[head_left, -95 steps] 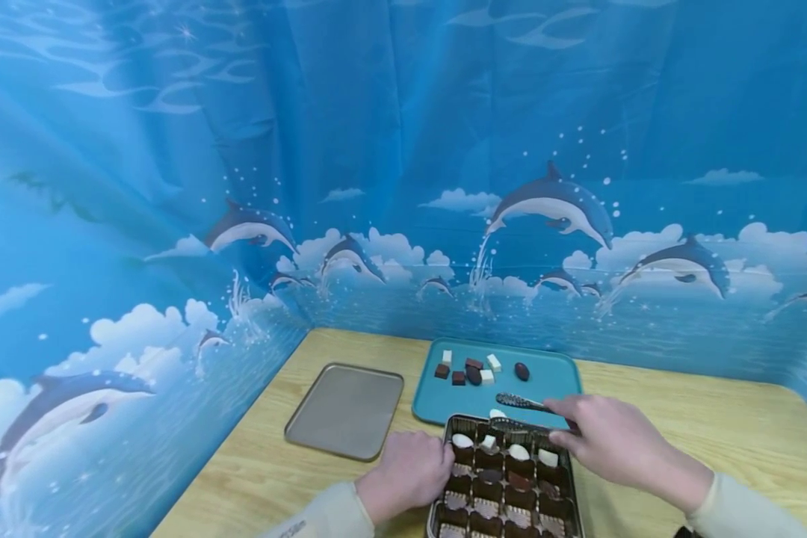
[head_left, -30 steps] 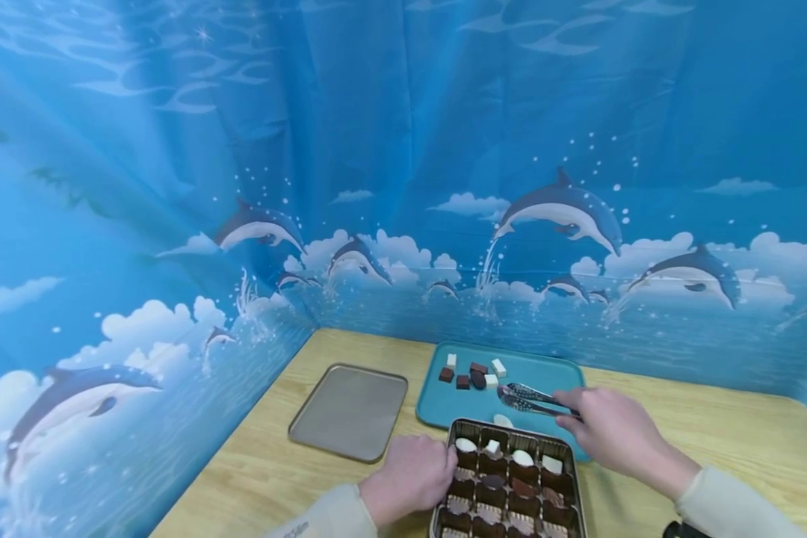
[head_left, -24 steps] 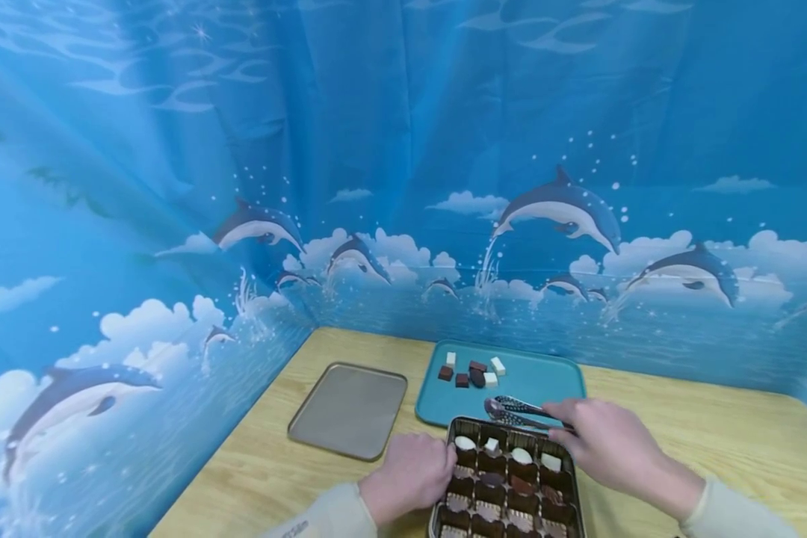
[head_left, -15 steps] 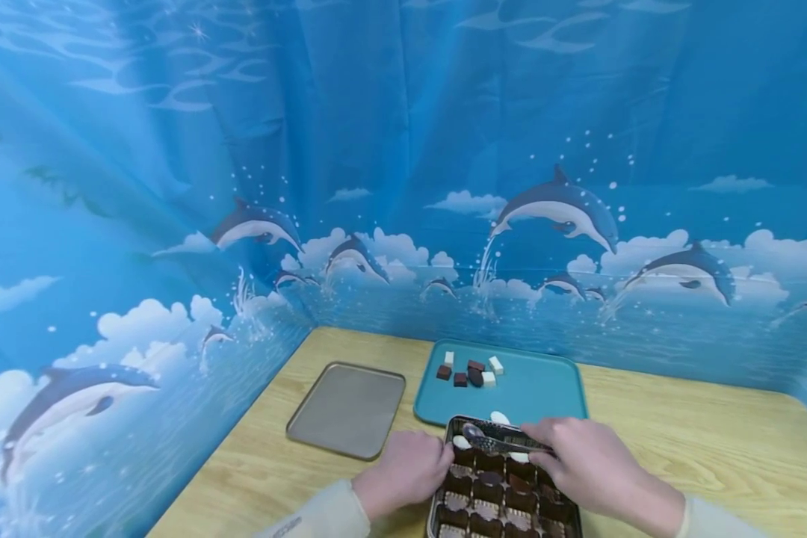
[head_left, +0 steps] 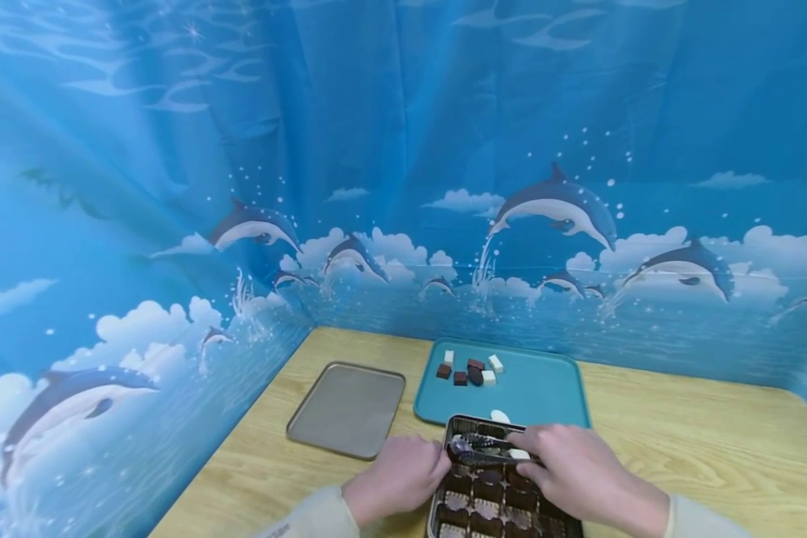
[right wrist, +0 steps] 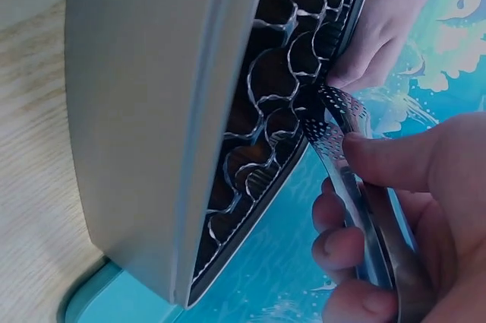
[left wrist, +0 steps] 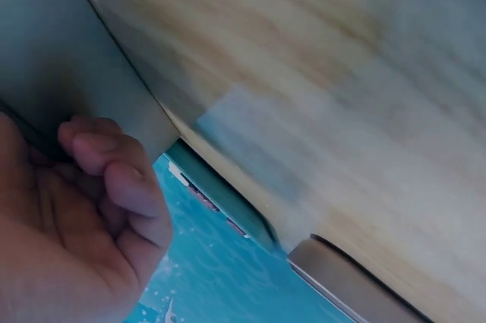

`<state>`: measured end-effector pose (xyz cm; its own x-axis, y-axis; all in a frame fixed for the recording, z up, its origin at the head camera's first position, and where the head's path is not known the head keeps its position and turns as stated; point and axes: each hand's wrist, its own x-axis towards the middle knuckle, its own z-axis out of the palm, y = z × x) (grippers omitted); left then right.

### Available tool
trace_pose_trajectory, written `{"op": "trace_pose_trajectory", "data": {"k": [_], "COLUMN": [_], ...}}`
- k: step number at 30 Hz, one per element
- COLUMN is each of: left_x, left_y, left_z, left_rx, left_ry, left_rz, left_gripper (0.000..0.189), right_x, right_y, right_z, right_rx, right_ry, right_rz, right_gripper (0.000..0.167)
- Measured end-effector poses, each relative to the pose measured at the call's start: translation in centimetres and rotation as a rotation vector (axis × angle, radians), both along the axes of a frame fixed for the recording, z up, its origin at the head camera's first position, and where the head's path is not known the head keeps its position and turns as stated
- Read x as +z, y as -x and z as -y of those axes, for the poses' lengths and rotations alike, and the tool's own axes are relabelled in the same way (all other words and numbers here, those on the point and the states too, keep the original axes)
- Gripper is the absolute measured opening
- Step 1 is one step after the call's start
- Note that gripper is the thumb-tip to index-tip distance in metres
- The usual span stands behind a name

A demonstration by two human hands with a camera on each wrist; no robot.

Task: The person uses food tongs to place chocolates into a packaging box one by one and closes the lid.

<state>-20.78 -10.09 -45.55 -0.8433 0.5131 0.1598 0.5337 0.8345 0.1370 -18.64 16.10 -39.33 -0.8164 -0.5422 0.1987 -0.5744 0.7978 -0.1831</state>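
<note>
My left hand (head_left: 403,472) curls its fingers at the upper left rim of a chocolate box (head_left: 487,510) with a brown compartment insert. In the left wrist view, the curled fingers (left wrist: 133,190) meet the box wall. My right hand (head_left: 581,471) grips metal tongs (head_left: 496,459) with perforated ends. The tong tips are over the box's upper left compartments, close to the left hand; something dark seems to sit between them, too blurred to tell. A white chocolate (head_left: 519,454) shows in the top row behind the tongs, which hide its neighbours.
Behind the box, a teal tray (head_left: 545,381) carries several brown and white chocolates (head_left: 460,379) and a white egg-shaped one (head_left: 500,416) near the front edge. To the left, a grey-brown tray (head_left: 347,411) lies on the wooden table (head_left: 679,418). A dolphin-print curtain (head_left: 403,164) surrounds the table.
A dark oval chocolate has gone from the teal tray's right part. The right hand has brought the tongs from over that tray leftward and down to the box; the left hand stays at the rim.
</note>
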Motion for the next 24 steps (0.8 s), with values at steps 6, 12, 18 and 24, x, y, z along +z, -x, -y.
{"op": "trace_pose_trajectory", "data": {"k": [6, 12, 18, 24], "left_x": [-0.2, 0.0, 0.3, 0.3], "left_y": [-0.1, -0.2, -0.3, -0.5], "left_z": [0.0, -0.2, -0.3, -0.2], "left_rx": [-0.028, -0.018, -0.013, -0.024], "left_ry": [0.028, 0.031, 0.040, 0.046], "left_rz": [-0.075, -0.056, -0.051, -0.043], "left_gripper": [0.045, 0.045, 0.045, 0.045], "right_x": [0.1, 0.5, 0.9, 0.7], "right_y": [0.0, 0.2, 1.9, 4.0], "right_z": [0.1, -0.5, -1.9, -3.4], "right_rx": [-0.011, -0.066, -0.176, -0.223], "right_ry": [0.028, 0.043, 0.074, 0.078], "right_rz": [0.106, 0.082, 0.093, 0.167], "right_gripper": [0.037, 0.042, 0.046, 0.049]}}
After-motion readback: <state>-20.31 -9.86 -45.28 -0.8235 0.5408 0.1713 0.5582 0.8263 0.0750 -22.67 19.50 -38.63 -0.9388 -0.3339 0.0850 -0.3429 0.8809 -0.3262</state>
